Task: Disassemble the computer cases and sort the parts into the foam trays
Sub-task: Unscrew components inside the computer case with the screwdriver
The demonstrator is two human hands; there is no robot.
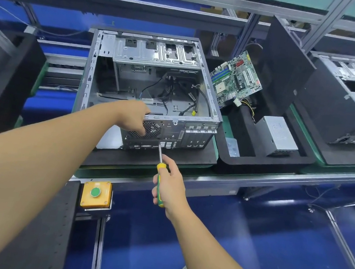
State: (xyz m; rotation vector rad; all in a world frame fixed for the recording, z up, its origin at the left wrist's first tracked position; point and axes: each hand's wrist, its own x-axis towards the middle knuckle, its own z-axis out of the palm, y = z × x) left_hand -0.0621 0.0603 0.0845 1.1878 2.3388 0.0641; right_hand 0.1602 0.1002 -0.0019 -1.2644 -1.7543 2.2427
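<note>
An open computer case (194,137) of bare grey sheet steel lies on its side on a black foam pad at the centre of the view, its stamped, perforated rear panel facing the person. Inside it are loose black cables (167,91) and a ribbed metal drive cage (156,55) at 12 o'clock. The left hand (136,116) grips the case's rear top edge, fingers curled over the rim and thumb on the round honeycomb fan grille (152,129). The right hand (170,184), at 6 o'clock from the case, is wrapped round the green and yellow handle of a screwdriver (162,167), whose thin steel shaft meets the rear panel just below the grille. At 3 o'clock from the case sits a black foam tray (259,164) with cut compartments: a green motherboard (235,78) leans tilted at its far end, a boxy grey power supply (278,135) lies in its right compartment, and a small clear plastic bag (232,146) in a near one. A yellow button box (95,193) with a green button is at 7 o'clock.
</note>
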